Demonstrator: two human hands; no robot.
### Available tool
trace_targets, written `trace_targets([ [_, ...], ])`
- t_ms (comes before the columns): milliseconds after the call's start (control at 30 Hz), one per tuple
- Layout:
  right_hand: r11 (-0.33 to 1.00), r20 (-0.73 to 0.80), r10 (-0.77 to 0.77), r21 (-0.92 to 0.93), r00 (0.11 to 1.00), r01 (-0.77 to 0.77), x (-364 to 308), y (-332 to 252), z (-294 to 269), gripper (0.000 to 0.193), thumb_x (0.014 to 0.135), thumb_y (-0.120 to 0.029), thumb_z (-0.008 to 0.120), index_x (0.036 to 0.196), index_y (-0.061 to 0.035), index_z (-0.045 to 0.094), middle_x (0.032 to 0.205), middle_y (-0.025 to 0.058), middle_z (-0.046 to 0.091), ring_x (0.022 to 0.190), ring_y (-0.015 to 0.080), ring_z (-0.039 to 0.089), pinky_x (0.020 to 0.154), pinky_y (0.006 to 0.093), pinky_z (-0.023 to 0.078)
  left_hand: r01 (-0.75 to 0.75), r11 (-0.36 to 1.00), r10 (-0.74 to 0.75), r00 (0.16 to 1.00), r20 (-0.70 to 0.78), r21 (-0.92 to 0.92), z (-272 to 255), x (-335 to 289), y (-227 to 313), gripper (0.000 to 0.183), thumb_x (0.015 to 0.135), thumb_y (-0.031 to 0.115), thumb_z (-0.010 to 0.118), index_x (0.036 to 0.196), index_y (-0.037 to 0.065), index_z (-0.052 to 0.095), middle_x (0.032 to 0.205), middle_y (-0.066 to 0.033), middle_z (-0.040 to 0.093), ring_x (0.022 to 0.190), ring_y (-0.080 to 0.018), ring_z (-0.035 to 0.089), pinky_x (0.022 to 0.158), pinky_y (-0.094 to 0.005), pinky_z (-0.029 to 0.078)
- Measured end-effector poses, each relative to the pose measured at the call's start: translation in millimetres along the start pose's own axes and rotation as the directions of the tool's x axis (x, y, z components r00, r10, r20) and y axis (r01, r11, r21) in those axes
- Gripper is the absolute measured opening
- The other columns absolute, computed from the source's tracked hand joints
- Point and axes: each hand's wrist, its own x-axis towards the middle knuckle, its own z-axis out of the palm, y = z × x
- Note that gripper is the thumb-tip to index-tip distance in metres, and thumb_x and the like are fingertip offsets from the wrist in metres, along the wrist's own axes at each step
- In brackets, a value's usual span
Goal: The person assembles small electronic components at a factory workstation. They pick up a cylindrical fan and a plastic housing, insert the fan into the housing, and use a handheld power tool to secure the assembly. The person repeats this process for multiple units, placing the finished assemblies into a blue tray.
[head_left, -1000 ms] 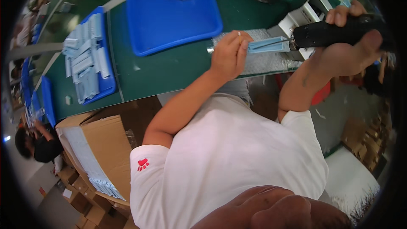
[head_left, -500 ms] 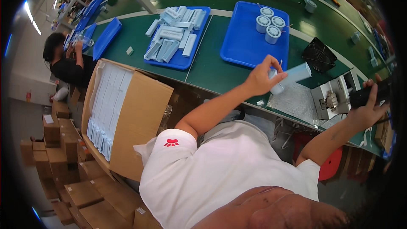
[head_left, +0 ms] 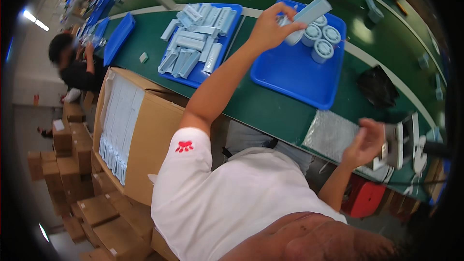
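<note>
Raised over the far part of a blue tray [head_left: 290,79], my left hand [head_left: 271,26] is closed on a light-blue fan part, whose long, flat-sided handle [head_left: 314,10] points up to the right. A rounded light-blue end hangs below its fingers. Several round light-blue motor housings [head_left: 323,50] with slotted tops stand in that tray, just right of the held part. My right hand [head_left: 365,146] is held beside a pale metal fixture [head_left: 410,140], fingers loosely apart with nothing seen in them. A dark cylindrical tool [head_left: 437,150] lies right of the fixture, apart from that hand.
Another blue tray [head_left: 197,83] is heaped with light-blue handles. Below it, an open carton [head_left: 157,140] holds rows of pale parts. A bubble-wrap sheet [head_left: 331,133] and a black fan [head_left: 377,86] lie right. A co-worker [head_left: 72,60] sits far left.
My left hand has carried the light-blue fan part up and left, over the tray's far side. My right hand has let go of the dark tool and moved left.
</note>
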Motion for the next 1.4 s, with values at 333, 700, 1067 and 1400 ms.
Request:
trace_targets([
  [333,0.96,0.588,0.277,-0.211,0.76,-0.187,-25.2,10.4,39.6,0.026,0.081,0.009,0.066,0.106,0.0033,0.069,0.091,0.0167,0.07,0.077,0.0287,0.068,0.07,0.0345,0.054,0.173,0.885,-0.036,0.951,-0.306,0.431,29.1,262.5,-138.5,0.035,0.088,0.033,0.072,0.105,0.003,0.065,0.104,-0.0205,0.069,0.104,-0.0386,0.068,0.09,-0.0464,0.053],
  [700,0.972,0.618,0.234,-0.164,0.75,-0.167,-28.6,17.4,37.1,0.026,0.082,0.009,0.065,0.107,0.0036,0.068,0.091,0.0167,0.07,0.078,0.0292,0.069,0.069,0.0349,0.055,0.268,0.747,-0.193,0.963,-0.188,0.608,22.4,245.0,-152.5,0.072,0.092,0.055,0.062,0.143,0.005,0.048,0.142,-0.0266,0.048,0.137,-0.0434,0.044,0.114,-0.0481,0.038],
  [1067,0.972,0.619,0.22,-0.201,0.754,-0.118,-23.5,6.8,47.8,0.024,0.083,0.008,0.067,0.105,0.0011,0.07,0.09,0.0135,0.068,0.073,0.025,0.066,0.067,0.0325,0.052,0.423,0.362,0.058,0.879,-0.473,0.831,-221.7,-26.9,-115.8,0.071,0.081,0.041,0.077,0.139,0.007,0.053,0.138,-0.0242,0.053,0.127,-0.0398,0.053,0.106,-0.0508,0.045],
  [1400,0.971,0.669,0.125,-0.236,0.733,0.05,-27.3,-8.2,50.3,0.021,0.08,0.003,0.073,0.1,-0.0016,0.072,0.092,0.0123,0.069,0.076,0.0276,0.066,0.068,0.0348,0.053,0.386,0.521,0.211,0.806,-0.553,0.761,-240.3,-75.5,-106.8,0.041,0.084,0.014,0.072,0.124,0.009,0.066,0.117,-0.0149,0.068,0.106,-0.0353,0.066,0.093,-0.042,0.053],
])
